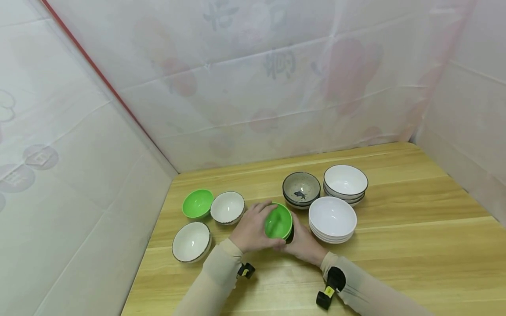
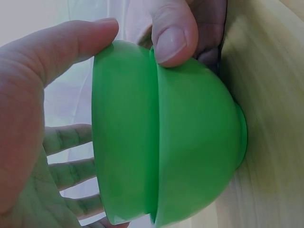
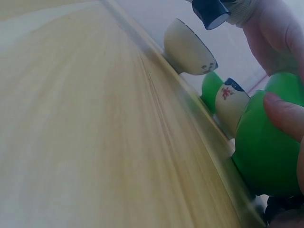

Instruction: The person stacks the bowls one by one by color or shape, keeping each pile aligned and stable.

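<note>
Two green bowls are together at the middle of the table, one nested partway into the other. My left hand [image 1: 253,227] spans the upper green bowl [image 2: 124,137], thumb on the near side and fingers at the far rim. Around the lower green bowl [image 2: 197,137] my right hand [image 1: 305,242] holds on from the right, its thumb lying near that bowl's rim. The lower bowl's foot is at the wooden tabletop. Most of the right fingers are hidden behind the bowls in the left wrist view.
Left of my hands are another green bowl [image 1: 197,203] and two cream bowls with dark rims, one behind [image 1: 228,208] and one nearer [image 1: 191,242]. On the right stand stacks: grey fish-patterned bowls [image 1: 301,188], dark-rimmed white bowls [image 1: 345,180] and plain white bowls [image 1: 333,218].
</note>
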The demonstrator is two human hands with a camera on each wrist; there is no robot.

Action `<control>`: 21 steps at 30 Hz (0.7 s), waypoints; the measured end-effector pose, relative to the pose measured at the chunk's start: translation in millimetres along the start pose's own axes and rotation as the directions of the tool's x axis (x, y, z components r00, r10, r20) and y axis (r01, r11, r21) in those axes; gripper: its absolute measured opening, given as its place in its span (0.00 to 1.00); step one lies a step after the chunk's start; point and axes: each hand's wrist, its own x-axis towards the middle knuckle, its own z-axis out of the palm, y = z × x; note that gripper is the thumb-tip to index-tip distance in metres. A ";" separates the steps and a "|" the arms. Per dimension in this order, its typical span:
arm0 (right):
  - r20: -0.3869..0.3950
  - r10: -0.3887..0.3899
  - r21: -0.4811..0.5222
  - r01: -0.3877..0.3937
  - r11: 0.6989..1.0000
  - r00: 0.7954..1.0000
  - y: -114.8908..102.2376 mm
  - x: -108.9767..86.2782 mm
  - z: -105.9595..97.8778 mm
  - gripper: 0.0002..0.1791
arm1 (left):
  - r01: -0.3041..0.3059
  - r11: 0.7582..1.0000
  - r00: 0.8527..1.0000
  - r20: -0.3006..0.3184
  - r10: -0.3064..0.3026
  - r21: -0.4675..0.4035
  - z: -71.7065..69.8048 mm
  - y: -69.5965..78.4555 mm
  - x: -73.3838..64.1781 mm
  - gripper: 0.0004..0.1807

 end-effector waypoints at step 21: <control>0.003 -0.001 0.018 0.001 1.000 1.000 -1.4 0.1 -0.5 0.62 | 0.028 1.000 0.998 0.048 -0.028 -0.003 5.0 -1.2 -0.9 0.53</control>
